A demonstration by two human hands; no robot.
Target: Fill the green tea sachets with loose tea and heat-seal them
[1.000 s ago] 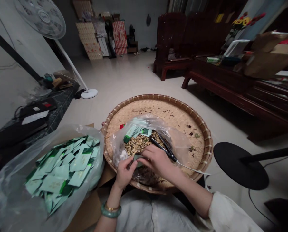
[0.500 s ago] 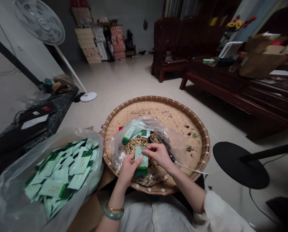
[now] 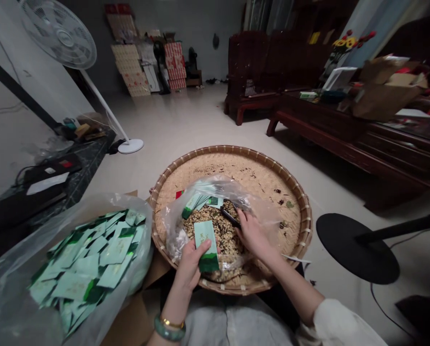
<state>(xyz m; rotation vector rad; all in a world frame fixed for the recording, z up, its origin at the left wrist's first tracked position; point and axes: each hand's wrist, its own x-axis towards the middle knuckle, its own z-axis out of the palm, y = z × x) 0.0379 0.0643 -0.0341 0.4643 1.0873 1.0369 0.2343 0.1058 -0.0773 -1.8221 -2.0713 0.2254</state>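
My left hand (image 3: 190, 263) grips a pale green sachet with a dark green end (image 3: 206, 245), held upright over a woven bamboo tray (image 3: 236, 161). My right hand (image 3: 251, 234) is apart from the sachet, its fingers at the end of black-handled scissors (image 3: 231, 217). Whether it grips them, I cannot tell. A clear plastic bag (image 3: 175, 235) lies open in the tray, holding loose dried tea leaves (image 3: 218, 230) and a small stack of green sachets (image 3: 198, 203). A second plastic bag (image 3: 81, 269), full of similar sachets, sits to my left.
Cardboard (image 3: 128, 317) lies beneath the full bag. A black round stand base (image 3: 357, 254) is on the floor to the right. A white fan (image 3: 59, 33) stands at the back left, and a dark wooden table (image 3: 326, 113) runs along the right.
The sachet has gone from between both hands to my left hand alone. My right hand has moved right, away from the sachet, to the scissors.
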